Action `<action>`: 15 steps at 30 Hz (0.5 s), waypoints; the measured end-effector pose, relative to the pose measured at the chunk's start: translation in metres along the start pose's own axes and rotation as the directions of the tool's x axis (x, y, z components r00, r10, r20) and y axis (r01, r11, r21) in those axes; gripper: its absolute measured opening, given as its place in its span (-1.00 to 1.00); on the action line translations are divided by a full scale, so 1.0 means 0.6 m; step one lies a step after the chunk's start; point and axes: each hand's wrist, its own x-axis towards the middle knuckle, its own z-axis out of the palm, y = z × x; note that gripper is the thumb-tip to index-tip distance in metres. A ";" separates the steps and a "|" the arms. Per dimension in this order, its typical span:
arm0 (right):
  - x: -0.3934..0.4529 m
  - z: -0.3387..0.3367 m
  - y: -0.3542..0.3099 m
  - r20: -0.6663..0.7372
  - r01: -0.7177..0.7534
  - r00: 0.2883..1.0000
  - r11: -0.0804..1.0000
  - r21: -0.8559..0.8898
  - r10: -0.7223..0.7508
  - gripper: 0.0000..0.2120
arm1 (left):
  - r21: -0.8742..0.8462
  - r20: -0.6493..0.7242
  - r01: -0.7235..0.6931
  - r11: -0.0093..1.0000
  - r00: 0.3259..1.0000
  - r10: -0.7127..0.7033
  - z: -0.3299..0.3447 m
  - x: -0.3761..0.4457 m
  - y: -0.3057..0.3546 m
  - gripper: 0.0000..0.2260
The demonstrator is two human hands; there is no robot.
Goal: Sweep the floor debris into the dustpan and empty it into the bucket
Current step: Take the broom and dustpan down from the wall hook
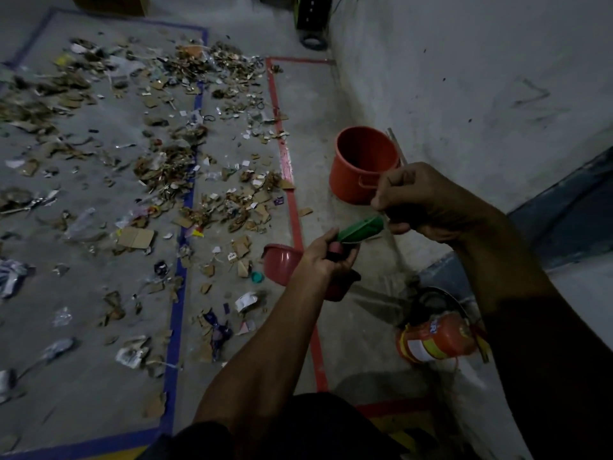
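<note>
Cardboard scraps, paper and plastic debris (pixel 172 167) lie scattered over the grey floor to the left. An orange bucket (pixel 365 161) stands upright near the wall, beyond my hands. My left hand (pixel 326 257) grips the lower end of a green handle piece (pixel 361 229), with something red held under it. A red dustpan (pixel 280 262) shows just behind that hand, partly hidden. My right hand (pixel 428 200) is curled round a thin grey rod (pixel 394 144) that rises toward the bucket's rim; its fingers meet the green piece's upper end.
A blue tape line (pixel 180 260) and a red tape line (pixel 292 194) run across the floor. An orange fire extinguisher (pixel 438 340) lies near the wall (pixel 464 78) at right. A dark object (pixel 311 24) stands at the top.
</note>
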 end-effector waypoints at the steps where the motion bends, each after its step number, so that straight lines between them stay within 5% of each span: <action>1: -0.006 -0.006 0.003 0.038 -0.011 0.999 1.000 0.023 0.010 -0.62 | 0.013 -0.016 0.029 0.999 0.999 -0.029 -0.001 0.001 0.000 -0.64; 3: -0.019 -0.017 0.008 0.102 -0.029 0.994 0.998 0.060 0.023 -0.46 | 0.025 -0.016 0.045 0.999 0.999 -0.045 -0.001 0.005 0.001 -0.57; 9: -0.058 -0.025 0.045 0.248 -0.109 0.965 0.990 0.086 0.084 -0.55 | 0.096 0.204 -0.057 0.994 0.978 0.037 -0.011 0.004 0.004 -0.89; 12: -0.066 -0.009 0.081 0.065 -0.247 0.969 0.949 0.199 0.238 -0.67 | 0.156 0.271 -0.121 0.980 0.960 0.075 -0.024 0.010 0.016 -0.91; 15: -0.059 0.022 0.126 -0.189 -0.374 0.887 0.895 0.241 0.422 -0.72 | 0.229 0.327 -0.165 0.959 0.941 0.083 -0.035 0.017 0.033 -0.76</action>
